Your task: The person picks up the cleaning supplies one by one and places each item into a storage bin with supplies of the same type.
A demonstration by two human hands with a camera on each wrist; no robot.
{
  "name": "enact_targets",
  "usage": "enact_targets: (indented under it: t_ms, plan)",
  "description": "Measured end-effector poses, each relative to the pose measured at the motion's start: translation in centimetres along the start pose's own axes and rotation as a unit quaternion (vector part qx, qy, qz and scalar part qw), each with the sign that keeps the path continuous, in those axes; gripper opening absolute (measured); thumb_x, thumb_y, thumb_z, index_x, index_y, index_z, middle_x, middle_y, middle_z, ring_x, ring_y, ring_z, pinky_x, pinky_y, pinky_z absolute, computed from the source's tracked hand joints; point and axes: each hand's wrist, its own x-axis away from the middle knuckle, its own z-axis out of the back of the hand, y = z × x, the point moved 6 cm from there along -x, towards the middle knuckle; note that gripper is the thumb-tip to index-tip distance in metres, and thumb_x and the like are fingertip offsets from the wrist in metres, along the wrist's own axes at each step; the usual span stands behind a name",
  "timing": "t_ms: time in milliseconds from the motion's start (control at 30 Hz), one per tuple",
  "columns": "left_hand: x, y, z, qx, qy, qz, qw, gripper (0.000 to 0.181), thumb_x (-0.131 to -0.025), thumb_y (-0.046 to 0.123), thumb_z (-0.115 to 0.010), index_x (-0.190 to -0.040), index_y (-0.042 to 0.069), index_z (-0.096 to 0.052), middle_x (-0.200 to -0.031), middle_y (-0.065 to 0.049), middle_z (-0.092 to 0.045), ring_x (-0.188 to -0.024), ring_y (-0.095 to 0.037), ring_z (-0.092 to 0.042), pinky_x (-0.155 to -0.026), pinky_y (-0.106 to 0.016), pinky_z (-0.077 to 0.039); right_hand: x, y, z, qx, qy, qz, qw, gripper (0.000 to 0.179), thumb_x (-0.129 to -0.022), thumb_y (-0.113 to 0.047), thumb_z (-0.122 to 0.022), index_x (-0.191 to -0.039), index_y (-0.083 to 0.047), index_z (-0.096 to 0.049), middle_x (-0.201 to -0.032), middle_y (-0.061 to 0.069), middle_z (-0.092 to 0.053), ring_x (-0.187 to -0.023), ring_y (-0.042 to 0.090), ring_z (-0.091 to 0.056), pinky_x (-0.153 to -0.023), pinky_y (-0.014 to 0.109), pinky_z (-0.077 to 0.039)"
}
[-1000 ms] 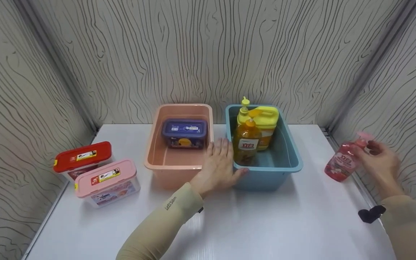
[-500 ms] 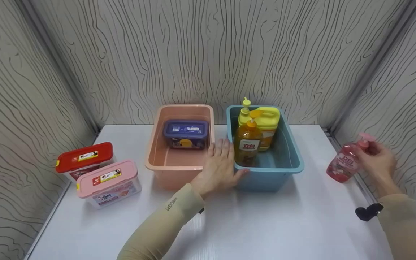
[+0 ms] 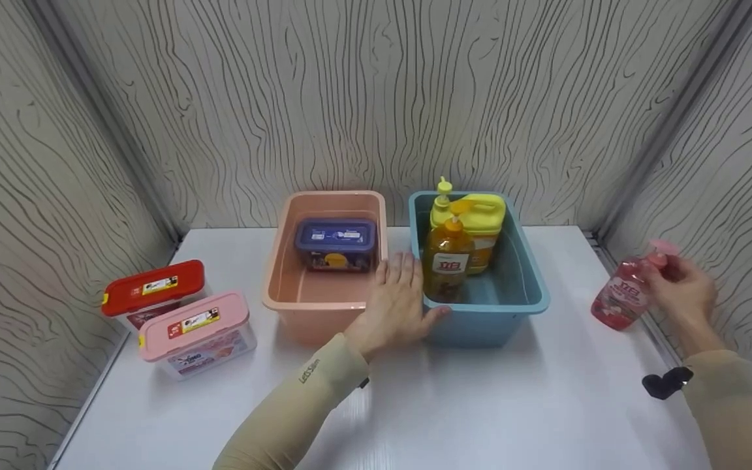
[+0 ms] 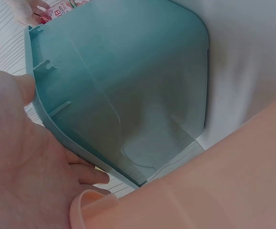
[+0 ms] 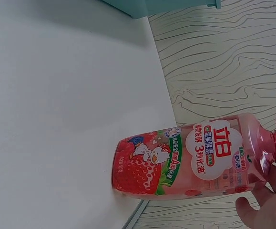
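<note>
On the right, my right hand point(image 3: 684, 290) grips a red pump bottle of dish soap point(image 3: 621, 300) by its neck, under the pink pump head. In the right wrist view the soap bottle point(image 5: 190, 160) shows its strawberry label, with part of the hand point(image 5: 273, 200) around the neck. Flat with straight fingers, my left hand point(image 3: 394, 303) rests over the facing rims of the pink bin point(image 3: 324, 303) and the blue bin point(image 3: 480, 306). The left wrist view has this hand point(image 4: 28, 162) with its thumb against the blue bin's rim point(image 4: 42, 109).
Inside the blue bin stand an orange pump bottle point(image 3: 448, 261) and a yellow jug point(image 3: 485, 225). A dark blue lidded box point(image 3: 335, 243) sits in the pink bin. To the left are a red-lidded box point(image 3: 154, 287) and a pink-lidded box point(image 3: 196, 326). Patterned walls enclose the table point(image 3: 467, 405).
The right hand and the soap bottle have barely shifted. My left hand stays on the bin rims. The whole head view has moved slightly.
</note>
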Motion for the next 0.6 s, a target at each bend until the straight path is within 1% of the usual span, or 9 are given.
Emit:
enact_targets:
  t_ms: [200,300,367,433,467,500,533,600]
  plan:
    - [0.03,-0.07,-0.25,0.008,-0.007,0.003,0.9999,0.106,-0.110,0.081,-0.032,-0.179,0.002,-0.021,-0.190,-0.018,-0.019,-0.179,-0.037,-0.018,-0.146,-0.055,-0.016,-0.36,0.04,0.03,0.005,-0.009,-0.011,0.9999,0.070,-0.114,-0.044,-0.062,-0.174,-0.015,-0.041,-0.176,0.020,-0.049,-0.133,0.014,-0.062,-0.077,-0.001,-0.050]
    - [0.08,-0.08,-0.19,0.017,-0.007,0.002,0.9998,0.106,-0.110,0.080,-0.033,-0.179,0.001,-0.020,-0.190,-0.018,-0.019,-0.179,-0.037,-0.018,-0.146,-0.056,-0.015,-0.51,0.07,0.05,0.000,-0.010,-0.016,0.9998,0.068,-0.114,-0.041,-0.062,-0.174,-0.016,-0.040,-0.177,0.018,-0.048,-0.134,0.012,-0.063,-0.077,-0.002,-0.050]
    - [0.06,-0.13,-0.11,0.020,-0.008,0.004,0.9998,0.106,-0.110,0.080,-0.033,-0.179,0.001,-0.019,-0.190,-0.018,-0.018,-0.179,-0.038,-0.017,-0.147,-0.056,-0.015,-0.55,0.10,0.04,-0.010,-0.011,-0.019,0.9997,0.067,-0.115,-0.041,-0.062,-0.173,-0.018,-0.040,-0.177,0.016,-0.048,-0.124,0.003,-0.064,-0.078,-0.001,-0.052]
    - [0.00,-0.18,-0.04,0.019,-0.008,0.006,0.9998,0.106,-0.110,0.080,-0.033,-0.179,0.001,-0.018,-0.190,-0.018,-0.018,-0.179,-0.037,-0.018,-0.147,-0.056,-0.015,-0.56,0.19,0.04,-0.024,-0.011,-0.021,0.9994,0.066,-0.114,-0.042,-0.063,-0.173,-0.018,-0.042,-0.176,0.014,-0.051,-0.111,-0.007,-0.063,-0.078,0.000,-0.053]
    - [-0.02,-0.20,-0.02,0.018,-0.008,0.006,0.9998,0.106,-0.110,0.080,-0.033,-0.179,0.001,-0.018,-0.190,-0.018,-0.017,-0.179,-0.037,-0.018,-0.147,-0.056,-0.015,-0.57,0.27,0.05,-0.034,-0.012,-0.024,0.9991,0.066,-0.114,-0.043,-0.064,-0.172,-0.019,-0.043,-0.169,0.011,-0.059,-0.104,-0.012,-0.061,-0.078,0.001,-0.054]
    - [-0.02,-0.19,0.01,0.017,-0.008,0.007,0.9998,0.106,-0.110,0.080,-0.032,-0.179,0.001,-0.018,-0.190,-0.018,-0.017,-0.179,-0.037,-0.018,-0.147,-0.055,-0.015,-0.55,0.33,0.06,-0.040,-0.012,-0.026,0.9988,0.066,-0.114,-0.043,-0.065,-0.171,-0.018,-0.044,-0.168,0.009,-0.061,-0.097,-0.016,-0.057,-0.077,0.001,-0.054]
    - [-0.04,-0.18,0.03,0.014,-0.008,0.007,0.9998,0.106,-0.110,0.080,-0.032,-0.179,0.002,-0.018,-0.190,-0.017,-0.018,-0.179,-0.037,-0.018,-0.147,-0.055,-0.015,-0.55,0.41,0.08,-0.050,-0.012,-0.029,0.9983,0.066,-0.113,-0.044,-0.066,-0.170,-0.018,-0.045,-0.165,0.006,-0.064,-0.092,-0.018,-0.055,-0.076,0.002,-0.055]
    - [-0.07,-0.16,0.01,0.009,-0.006,0.006,0.9999,0.106,-0.109,0.081,-0.032,-0.179,0.002,-0.019,-0.190,-0.017,-0.018,-0.179,-0.037,-0.018,-0.147,-0.055,-0.016,-0.52,0.52,0.12,-0.062,-0.011,-0.033,0.9975,0.066,-0.112,-0.044,-0.067,-0.169,-0.018,-0.047,-0.159,0.000,-0.068,-0.087,-0.019,-0.056,-0.076,0.003,-0.056]
